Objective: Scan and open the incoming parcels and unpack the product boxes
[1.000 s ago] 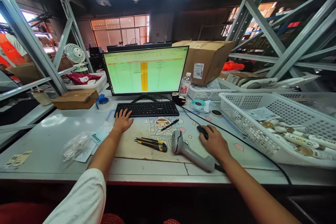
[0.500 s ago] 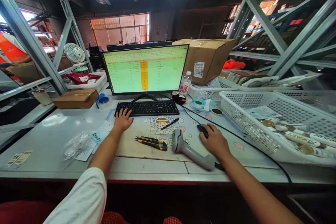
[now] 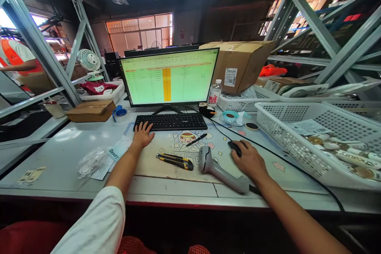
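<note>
My left hand (image 3: 142, 135) rests with fingers spread on the left end of the black keyboard (image 3: 171, 121). My right hand (image 3: 249, 160) is curled over a black mouse (image 3: 236, 148) on the desk. Between the hands lie a grey barcode scanner (image 3: 222, 170), a yellow-and-black utility knife (image 3: 175, 161) and a black pen (image 3: 197, 139). The monitor (image 3: 169, 76) behind the keyboard shows a green spreadsheet with an orange column.
White baskets (image 3: 309, 143) with small packaged goods fill the right side. A cardboard box (image 3: 241, 63) and water bottle (image 3: 214, 93) stand behind. Left: a flat carton (image 3: 91, 111), tape roll (image 3: 120, 113), plastic bag (image 3: 89, 162), small fan (image 3: 89, 61). A person in orange (image 3: 14, 57) works far left.
The view has shifted slightly, so everything sits a little to the right. Both hands stay where they were, on the keyboard and the mouse.
</note>
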Available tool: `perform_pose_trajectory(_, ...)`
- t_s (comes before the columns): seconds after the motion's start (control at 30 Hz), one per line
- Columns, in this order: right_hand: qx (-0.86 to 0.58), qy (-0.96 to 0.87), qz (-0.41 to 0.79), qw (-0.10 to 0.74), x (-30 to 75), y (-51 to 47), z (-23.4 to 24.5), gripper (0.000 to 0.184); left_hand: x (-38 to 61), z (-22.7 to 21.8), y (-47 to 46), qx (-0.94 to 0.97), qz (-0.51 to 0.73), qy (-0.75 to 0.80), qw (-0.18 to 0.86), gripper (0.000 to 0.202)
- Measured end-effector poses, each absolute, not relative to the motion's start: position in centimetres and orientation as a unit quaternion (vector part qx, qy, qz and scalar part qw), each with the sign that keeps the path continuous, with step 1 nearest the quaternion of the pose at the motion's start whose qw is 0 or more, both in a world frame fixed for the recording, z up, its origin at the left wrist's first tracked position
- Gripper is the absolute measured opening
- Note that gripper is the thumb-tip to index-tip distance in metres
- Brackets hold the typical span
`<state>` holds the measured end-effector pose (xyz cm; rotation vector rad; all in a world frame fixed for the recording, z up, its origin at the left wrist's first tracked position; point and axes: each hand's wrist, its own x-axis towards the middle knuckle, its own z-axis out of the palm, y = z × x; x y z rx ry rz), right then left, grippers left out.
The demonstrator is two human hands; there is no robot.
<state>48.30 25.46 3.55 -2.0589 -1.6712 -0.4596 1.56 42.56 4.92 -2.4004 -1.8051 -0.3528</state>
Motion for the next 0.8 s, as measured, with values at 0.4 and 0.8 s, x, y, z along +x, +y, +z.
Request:
perform_pose_trajectory(0.4, -0.757, -0.604, -0.138, 0.207, 47.6, 24.9, 4.6, 0.045, 1.5, 4.9, 42.8, -0.793, -0.110, -0.597, 0.053, 0.066)
perform_pose_trajectory(0.8, -0.757, -0.605, -0.139, 0.204, 47.2, 24.8, 4.9, 0.047, 1.7, 5.4, 42.4, -0.794, -0.101, -0.596, 0.060, 0.067)
